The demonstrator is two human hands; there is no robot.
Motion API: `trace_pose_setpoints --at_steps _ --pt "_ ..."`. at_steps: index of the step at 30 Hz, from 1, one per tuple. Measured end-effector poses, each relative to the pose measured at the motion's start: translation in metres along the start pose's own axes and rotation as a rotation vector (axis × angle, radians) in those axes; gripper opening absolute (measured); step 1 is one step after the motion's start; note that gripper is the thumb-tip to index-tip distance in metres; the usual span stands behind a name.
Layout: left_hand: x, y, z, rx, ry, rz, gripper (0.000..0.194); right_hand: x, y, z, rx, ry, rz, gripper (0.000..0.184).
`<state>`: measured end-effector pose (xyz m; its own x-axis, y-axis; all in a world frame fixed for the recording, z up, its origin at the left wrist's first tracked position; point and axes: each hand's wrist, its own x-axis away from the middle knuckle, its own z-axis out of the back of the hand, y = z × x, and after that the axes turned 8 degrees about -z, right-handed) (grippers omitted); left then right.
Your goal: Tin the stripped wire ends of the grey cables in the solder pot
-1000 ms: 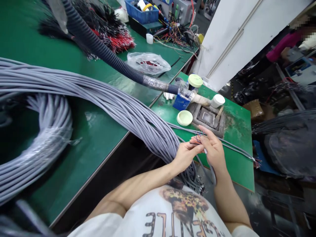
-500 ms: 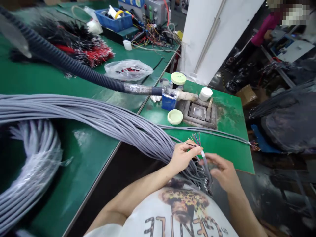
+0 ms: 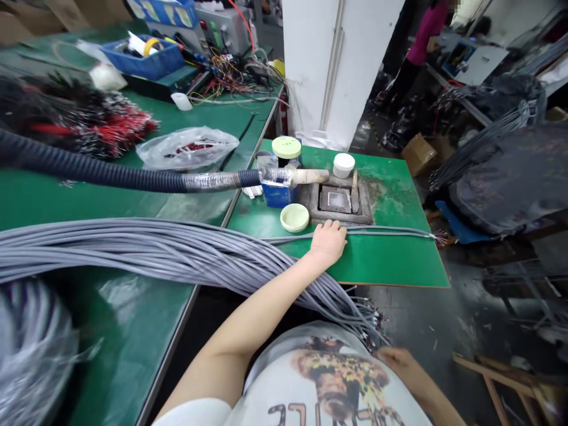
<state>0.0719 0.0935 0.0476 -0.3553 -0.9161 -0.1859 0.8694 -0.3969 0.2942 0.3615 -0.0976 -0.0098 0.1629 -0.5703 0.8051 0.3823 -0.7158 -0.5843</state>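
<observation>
My left hand (image 3: 329,242) lies over a few grey cables (image 3: 384,231) on the green board, its fingers curled round them. At the right, these cables end in stripped, thin coloured wires (image 3: 439,237). Below, a thick bundle of grey cables (image 3: 213,251) comes across from the left and hangs past the board's edge, its wire ends (image 3: 375,319) in front of my shirt. My right hand (image 3: 402,364) is low beside those ends, fingers curled in. What it holds, if anything, is too small and blurred to make out.
On the board (image 3: 399,266) are a square heated-looking pot (image 3: 339,201), a pale green lid (image 3: 294,218), a white jar (image 3: 344,165) and a lidded container (image 3: 286,148). A dark corrugated hose (image 3: 106,177) reaches over it. A coworker (image 3: 421,47) stands far right.
My left hand has left the cable end with coloured wires and moved up onto the cables on the board. My right hand has dropped down toward the bundle's ends. The view has turned right.
</observation>
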Motion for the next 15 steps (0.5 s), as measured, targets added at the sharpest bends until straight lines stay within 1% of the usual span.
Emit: trace_pose_setpoints --at_steps 2,4,6,8,9,11,13,15 --pt "-0.006 0.003 -0.004 -0.040 -0.022 0.006 0.024 0.001 -0.028 -0.008 -0.045 -0.119 0.086 0.039" --pt "-0.010 0.008 -0.003 -0.049 -0.024 0.012 0.022 -0.001 -0.067 -0.013 -0.175 -0.163 0.159 0.038" --pt "-0.010 0.013 0.003 -0.054 -0.015 0.008 0.018 -0.010 -0.104 -0.016 -0.268 -0.227 0.197 0.040" --pt "-0.003 0.019 0.014 -0.054 0.011 -0.009 0.018 -0.022 -0.136 -0.017 -0.362 -0.218 0.236 0.043" --pt "0.003 0.023 0.020 -0.053 0.028 -0.020 0.018 -0.029 -0.150 -0.015 -0.417 -0.183 0.271 0.044" --pt "0.021 0.029 0.031 0.004 0.084 -0.072 0.019 -0.038 -0.173 -0.010 -0.539 -0.056 0.393 0.043" --pt "0.044 0.034 0.037 0.080 0.081 -0.124 0.019 -0.039 -0.189 -0.003 -0.633 0.128 0.576 0.041" --pt "0.066 0.036 0.039 0.189 0.053 -0.146 0.019 -0.031 -0.199 0.001 -0.603 0.324 0.763 0.040"
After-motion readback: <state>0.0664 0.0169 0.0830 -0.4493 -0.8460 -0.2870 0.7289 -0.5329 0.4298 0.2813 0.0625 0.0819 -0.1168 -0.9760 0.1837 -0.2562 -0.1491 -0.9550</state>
